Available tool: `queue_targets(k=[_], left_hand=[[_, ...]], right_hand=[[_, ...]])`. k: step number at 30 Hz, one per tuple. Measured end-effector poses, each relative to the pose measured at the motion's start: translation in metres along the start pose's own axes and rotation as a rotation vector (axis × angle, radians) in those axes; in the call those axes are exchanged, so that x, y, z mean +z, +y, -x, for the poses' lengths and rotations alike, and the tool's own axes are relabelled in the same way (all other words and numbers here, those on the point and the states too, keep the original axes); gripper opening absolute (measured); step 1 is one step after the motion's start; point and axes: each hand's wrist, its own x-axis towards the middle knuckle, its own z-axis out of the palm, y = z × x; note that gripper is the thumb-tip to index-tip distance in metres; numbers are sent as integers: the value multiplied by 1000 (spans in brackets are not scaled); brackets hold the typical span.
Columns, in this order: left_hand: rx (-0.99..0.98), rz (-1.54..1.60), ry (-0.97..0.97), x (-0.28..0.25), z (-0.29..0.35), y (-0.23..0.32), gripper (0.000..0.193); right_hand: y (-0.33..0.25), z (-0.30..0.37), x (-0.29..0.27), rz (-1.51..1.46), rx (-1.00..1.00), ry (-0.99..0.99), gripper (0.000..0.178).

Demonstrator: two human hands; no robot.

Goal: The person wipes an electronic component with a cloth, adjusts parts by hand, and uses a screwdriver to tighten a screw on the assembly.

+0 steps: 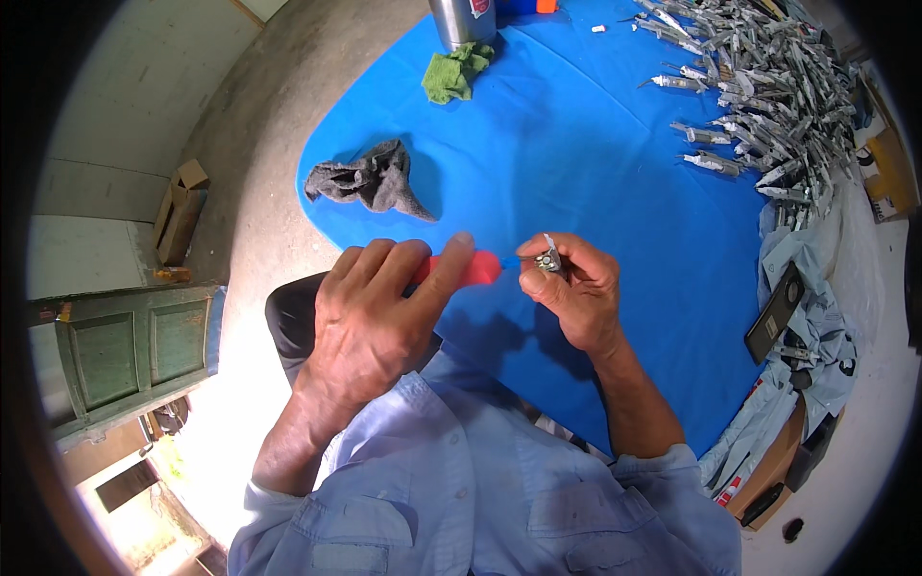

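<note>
My left hand (379, 298) is curled around a smooth red object (477, 270) with a rounded end that pokes out to the right; the fingers hide the rest, and its kind does not show. Just across a narrow gap, my right hand (581, 293) pinches a small silvery metal part (548, 260) between thumb and fingers, with a thin white piece sticking up from it. Both hands are above the near part of a blue-covered table (499, 163).
A heap of grey metal parts (759, 96) covers the table's far right. A dark grey cloth (370, 180) lies at the left, a green cloth (456, 73) beside a steel container (463, 21) farther back. A black phone-like device (774, 313) rests on plastic bags (812, 288) at the right.
</note>
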Motion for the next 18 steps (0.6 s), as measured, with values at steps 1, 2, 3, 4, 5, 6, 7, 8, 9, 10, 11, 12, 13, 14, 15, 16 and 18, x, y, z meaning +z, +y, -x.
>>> queue_targets(k=[1, 2, 3, 4, 5, 6, 7, 8, 9, 10, 11, 12, 13, 14, 15, 16, 18], left_hand=[[7, -18, 6, 1, 2, 1, 55], [12, -38, 12, 2, 3, 1, 56], [32, -64, 43, 2, 3, 2, 53], [53, -89, 74, 2, 3, 2, 51], [75, -114, 106, 3, 2, 3, 49], [88, -129, 116, 2, 2, 3, 48], [101, -144, 126, 1, 2, 4, 48], [114, -160, 136, 0, 1, 4, 48], [119, -172, 135, -1, 1, 5, 47], [123, -184, 133, -2, 2, 8, 47], [128, -196, 133, -3, 3, 10, 47], [129, -203, 139, -3, 5, 11, 46], [130, -210, 146, -1, 6, 12, 46], [129, -218, 152, 0, 8, 14, 45], [126, -221, 148, 1, 11, 15, 44], [123, -225, 145, 3, 13, 17, 44], [90, -185, 101, 4, 16, 19, 50]], right_hand=[[0, 0, 0, -2, -7, 2, 22], [0, 0, 0, -6, -14, 1, 21], [0, 0, 0, -10, -20, 1, 21], [1, -1, 0, -8, -23, -5, 20], [1, -1, 0, -4, -26, -9, 19], [1, -2, 0, 0, -29, -13, 19], [1, -1, 0, 0, -28, -6, 18], [0, -2, 1, 1, -28, 2, 18], [0, -2, 1, 2, -28, 9, 18], [0, -2, 1, 10, -25, 12, 18], [0, -2, 1, 18, -22, 15, 18], [0, -2, 1, 26, -19, 18, 18], [0, -2, 0, 36, -20, 17, 18], [0, -2, 1, 44, -21, 13, 18], [1, -2, 1, 52, -22, 10, 18], [1, -2, 0, 56, -25, 6, 18], [4, -2, -2, 66, -28, 2, 18]])
